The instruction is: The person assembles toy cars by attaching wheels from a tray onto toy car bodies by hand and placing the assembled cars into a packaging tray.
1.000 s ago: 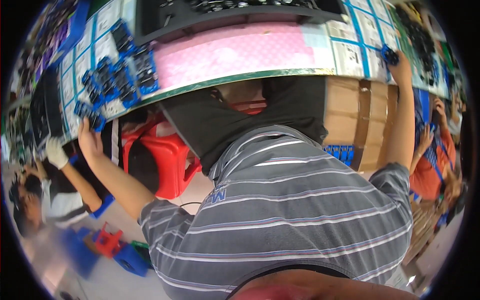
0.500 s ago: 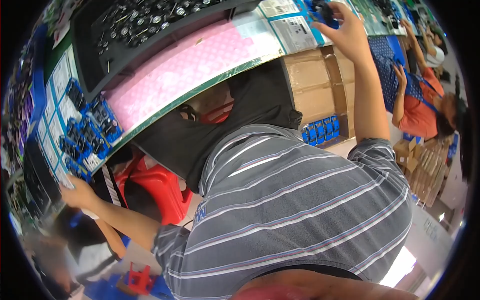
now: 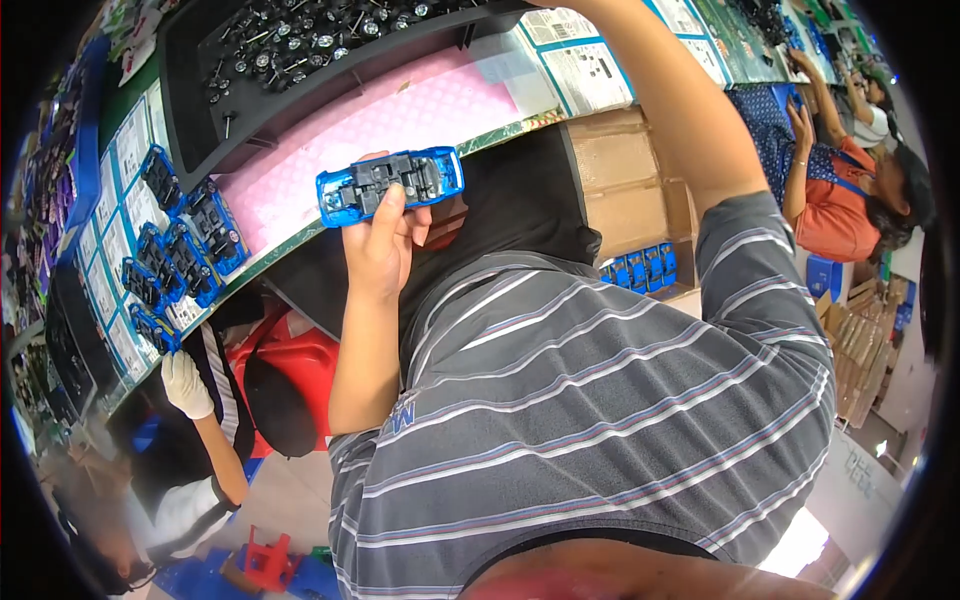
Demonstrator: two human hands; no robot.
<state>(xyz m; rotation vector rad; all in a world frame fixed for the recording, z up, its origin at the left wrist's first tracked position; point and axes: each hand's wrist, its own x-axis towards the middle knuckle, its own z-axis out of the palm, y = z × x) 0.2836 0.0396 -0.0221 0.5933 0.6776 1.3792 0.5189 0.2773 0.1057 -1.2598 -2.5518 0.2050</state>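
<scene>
Over the bench [image 3: 285, 243] edge: the left hand [image 3: 378, 250] is closed on a blue car [image 3: 372, 180], thumb on the upturned side, other fingers round behind.
Blue car: in the grip, dark underside up, blue shell showing round it; whether wheels are fitted is too fine to tell.
Right hand [image 3: 575, 5]: beyond the grip and to its right, mostly cut off by the upper rim; whether it is spread, narrowed or holding anything, I cannot tell.
Tray [image 3: 330, 86]: black, beyond the grip, strewn with small parts [image 3: 310, 42], many with bright round faces.
Pink mat [image 3: 400, 118]: just beyond the grip, in front of the tray.
Other cars [image 3: 215, 225]: grouped left of the grip on the bench, dark undersides up.
Gloved hand [image 3: 187, 387]: a co-worker's, left of the grip, at the nearest of those cars; contact is unclear.
Box [image 3: 615, 165]: cardboard, right of the grip, with a row of boxed cars [image 3: 640, 268].
Step in hand: apparently holding the car belly-up for handling.
Next move: likely calls for a steady left hold, underside accessible to the right hand.
</scene>
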